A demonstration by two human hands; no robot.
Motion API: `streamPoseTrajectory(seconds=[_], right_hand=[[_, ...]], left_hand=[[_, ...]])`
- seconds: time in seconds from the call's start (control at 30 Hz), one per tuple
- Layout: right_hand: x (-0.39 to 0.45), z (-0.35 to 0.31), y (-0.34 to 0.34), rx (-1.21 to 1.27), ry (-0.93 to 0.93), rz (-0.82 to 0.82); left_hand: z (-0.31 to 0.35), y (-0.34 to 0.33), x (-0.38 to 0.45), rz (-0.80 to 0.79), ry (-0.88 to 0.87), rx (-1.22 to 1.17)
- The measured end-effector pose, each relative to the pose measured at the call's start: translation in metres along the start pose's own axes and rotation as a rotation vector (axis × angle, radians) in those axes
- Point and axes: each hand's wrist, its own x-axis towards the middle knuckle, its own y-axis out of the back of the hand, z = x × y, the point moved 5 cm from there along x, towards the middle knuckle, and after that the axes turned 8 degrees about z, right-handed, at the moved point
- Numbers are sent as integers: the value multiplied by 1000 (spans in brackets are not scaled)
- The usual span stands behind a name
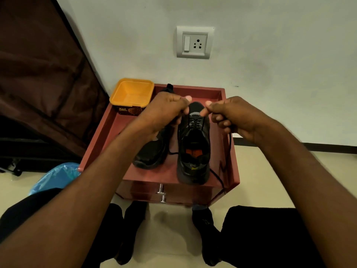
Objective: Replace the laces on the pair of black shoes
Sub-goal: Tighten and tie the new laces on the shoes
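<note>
Behind the left hand, one shoe lies half-hidden.

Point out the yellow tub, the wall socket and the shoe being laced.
yellow tub (126, 94): head view, on its inner wall.
wall socket (195, 43): head view, on its faceplate.
shoe being laced (194, 144): head view, on its opening.

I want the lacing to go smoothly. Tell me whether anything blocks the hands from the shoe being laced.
Nothing visible does. The left hand and right hand already pinch the lace over the right shoe; the other shoe and yellow tub sit aside.
</note>
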Motion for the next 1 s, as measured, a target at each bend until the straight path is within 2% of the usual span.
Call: streamPoseTrajectory(seconds=[0.07,0.13,0.23,0.3,0.4,0.43,0.5,0.57,0.73,1.0], right_hand=[[1,-8,-11,87,-66,-29],[0,-8,-23,114,-145,-99],[0,-2,-31,55,-178,-130],[1,3,-28,61,-195,-99],[6,5,-20,82,-205,-47],[7,3,-17,77,-179,-44],[6,-4,-14,123,-111,-67],[5,-9,-10,194,-53,-77],[8,-12,-5,226,65,-77],[1,-19,2,244,158,-46]], left_hand=[[15,-4,-1,11,-71,-56],[29,-12,-8,-24,-184,-1],[38,-23,-23,-201,-312,170],[22,-19,-21,-221,-268,208],[-12,-4,-1,119,-264,427],[-21,-6,4,148,-227,500],[-44,-28,13,-9,-132,532],[-63,-52,12,-114,-58,415],[-93,-74,8,18,12,404],[-98,-75,10,29,14,297]])
